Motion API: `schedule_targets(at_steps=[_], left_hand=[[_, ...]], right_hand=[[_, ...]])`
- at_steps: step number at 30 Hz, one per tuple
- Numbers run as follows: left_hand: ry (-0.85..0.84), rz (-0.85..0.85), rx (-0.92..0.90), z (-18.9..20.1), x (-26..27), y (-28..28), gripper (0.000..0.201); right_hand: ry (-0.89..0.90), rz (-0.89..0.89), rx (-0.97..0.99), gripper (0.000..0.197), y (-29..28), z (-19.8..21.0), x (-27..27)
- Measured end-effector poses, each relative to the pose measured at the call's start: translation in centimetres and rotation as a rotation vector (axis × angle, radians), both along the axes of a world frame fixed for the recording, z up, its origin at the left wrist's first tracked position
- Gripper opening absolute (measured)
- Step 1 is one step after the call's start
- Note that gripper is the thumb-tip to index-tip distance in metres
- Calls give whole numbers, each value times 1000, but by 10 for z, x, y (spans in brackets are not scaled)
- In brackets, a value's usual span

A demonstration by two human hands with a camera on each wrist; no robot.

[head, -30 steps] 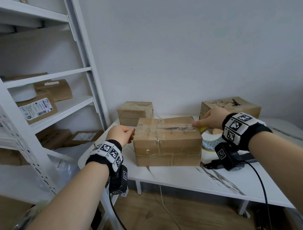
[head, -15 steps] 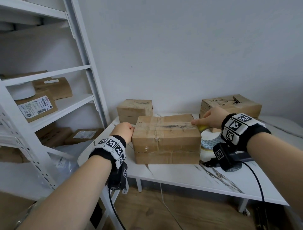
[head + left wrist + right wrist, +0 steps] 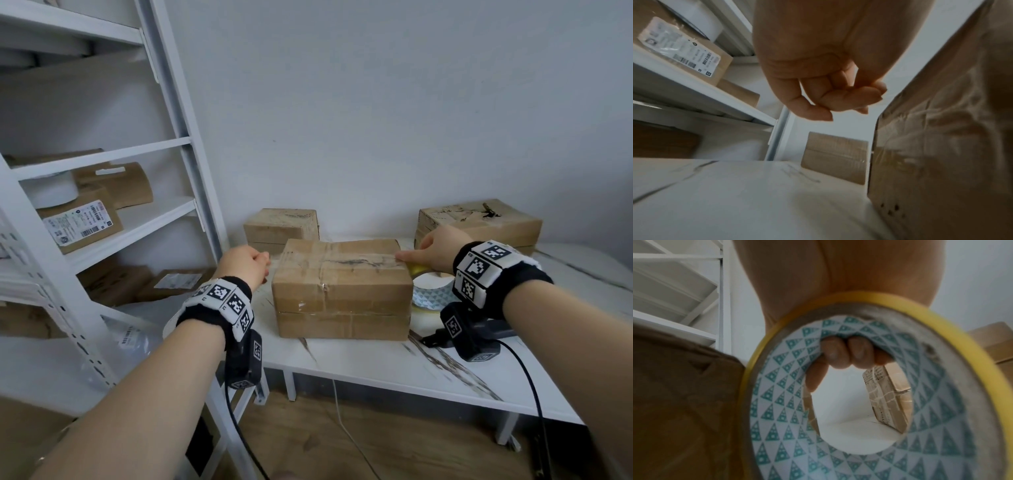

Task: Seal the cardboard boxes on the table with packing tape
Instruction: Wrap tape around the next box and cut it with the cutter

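The front box (image 3: 342,287) stands near the table (image 3: 394,363) edge. The left hand (image 3: 245,265), fingers curled and seemingly empty, waits beside it. The right hand (image 3: 435,248) grips the tape roll (image 3: 428,294) at the far corner; the strip may wrinkle if the unsteadied box slides.

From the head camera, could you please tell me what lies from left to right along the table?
Left hand → front box → tape roll → right wrist camera.
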State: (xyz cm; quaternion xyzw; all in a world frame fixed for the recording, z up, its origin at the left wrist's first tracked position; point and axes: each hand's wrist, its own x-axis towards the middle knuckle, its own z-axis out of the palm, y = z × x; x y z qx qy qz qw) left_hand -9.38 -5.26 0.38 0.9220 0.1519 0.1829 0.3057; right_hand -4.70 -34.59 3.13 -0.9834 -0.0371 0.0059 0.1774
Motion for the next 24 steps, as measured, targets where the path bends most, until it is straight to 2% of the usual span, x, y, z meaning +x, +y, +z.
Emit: schedule_targets(at_steps=[7, 13, 15, 17, 19, 20, 22, 24], left_hand=[[227, -84, 194, -14, 7, -6, 27], [206, -85, 202, -16, 9, -3, 28], [225, -60, 149, -15, 8, 1, 39], [232, -32, 172, -15, 7, 8, 51], [193, -8, 204, -15, 4, 13, 47], [131, -6, 163, -15, 2, 12, 42], [14, -59, -70, -11, -4, 2, 38], [-4, -128, -322, -8, -8, -13, 46]], right_hand=[[7, 4, 19, 55, 3, -1, -1], [13, -8, 2, 54, 5, -1, -1], [8, -10, 2, 54, 5, 0, -2], [2, -11, 2, 54, 5, -1, -1], [-4, -13, 0, 55, 4, -2, -1], [-8, -13, 4, 55, 4, -2, -1], [-13, -15, 16, 55, 3, -3, -1], [-12, -18, 20, 53, 4, -3, -1]])
